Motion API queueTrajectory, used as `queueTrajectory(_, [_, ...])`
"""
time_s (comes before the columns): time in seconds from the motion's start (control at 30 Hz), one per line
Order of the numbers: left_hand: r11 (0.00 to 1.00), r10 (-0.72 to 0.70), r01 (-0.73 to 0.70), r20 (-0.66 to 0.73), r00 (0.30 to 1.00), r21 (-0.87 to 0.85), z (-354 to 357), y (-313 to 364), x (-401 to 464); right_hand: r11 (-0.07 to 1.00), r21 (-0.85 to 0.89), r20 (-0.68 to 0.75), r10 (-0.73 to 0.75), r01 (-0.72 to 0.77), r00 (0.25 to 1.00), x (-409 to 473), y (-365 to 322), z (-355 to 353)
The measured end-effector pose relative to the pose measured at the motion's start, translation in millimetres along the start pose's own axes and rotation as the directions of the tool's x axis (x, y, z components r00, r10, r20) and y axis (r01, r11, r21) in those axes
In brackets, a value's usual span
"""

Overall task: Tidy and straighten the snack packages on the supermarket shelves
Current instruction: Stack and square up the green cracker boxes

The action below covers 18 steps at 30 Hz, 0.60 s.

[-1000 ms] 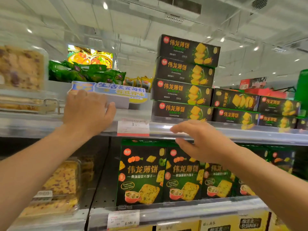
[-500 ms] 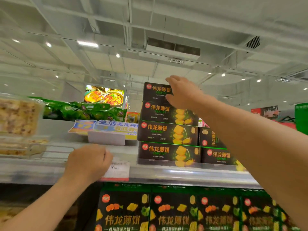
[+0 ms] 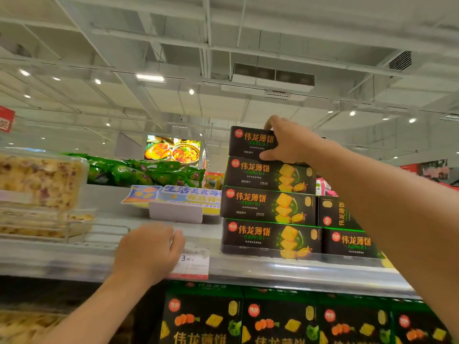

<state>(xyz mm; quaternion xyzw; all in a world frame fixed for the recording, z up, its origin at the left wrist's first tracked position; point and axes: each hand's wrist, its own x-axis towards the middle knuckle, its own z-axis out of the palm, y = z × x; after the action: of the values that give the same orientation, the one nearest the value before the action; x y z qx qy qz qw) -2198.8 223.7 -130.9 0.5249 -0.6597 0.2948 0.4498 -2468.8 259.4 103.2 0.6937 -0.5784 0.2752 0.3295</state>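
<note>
Black top box [image 3: 250,142] gripped by right hand [image 3: 290,142]; left hand [image 3: 149,249] curled on shelf edge [image 3: 285,269], holding nothing visible

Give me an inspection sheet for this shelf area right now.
Surface: metal top shelf, price tag on its front edge.
Job's things: four black cracker boxes stacked; top box sits flush on the stack; two more boxes stacked to the right.
Clutter: clear snack tubs at left, green bags behind, blue sign.
Hands: right hand grips the top box; left hand rests on the shelf edge.
Cables: nothing seen.
Surroundings: green boxes on the lower shelf, ceiling lights, food poster.
</note>
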Motion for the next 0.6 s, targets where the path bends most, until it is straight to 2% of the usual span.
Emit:
queueTrajectory(0.1, [1.0,0.021,-0.02,-0.008,1.0,0.012,3.4,-2.2,-0.2,0.999,0.012,0.049,0.033,-0.034,0.998,2.8,-1.5,-3.0])
queueTrajectory(0.17, [0.999,0.041,-0.041,-0.025,0.999,0.012,4.4,-2.8,-1.8,0.998,-0.07,0.017,0.013,-0.011,1.0,3.2,-4.0,-8.4])
queueTrajectory(0.27, [0.998,0.062,-0.061,-0.023,0.998,0.015,3.4,-5.7,0.0,0.98,-0.186,-0.081,-0.092,0.076,0.992,1.5,-17.6,-21.2])
queueTrajectory(0.43, [0.971,0.231,-0.233,-0.034,0.972,-0.048,-23.4,-29.4,4.5,0.942,-0.211,-0.145,-0.295,0.262,0.945,2.0,-91.8,-36.5])
queueTrajectory(0.5, [0.978,0.205,-0.206,-0.041,0.978,-0.034,-33.3,-59.5,2.7,0.932,-0.147,-0.183,-0.355,0.331,0.917,0.9,-127.3,-34.0])
queueTrajectory(0.6, [0.988,0.157,-0.156,-0.02,0.987,0.013,-42.1,-106.2,-8.6,0.911,0.077,-0.203,-0.384,0.406,0.901,-1.9,-174.3,-19.2])
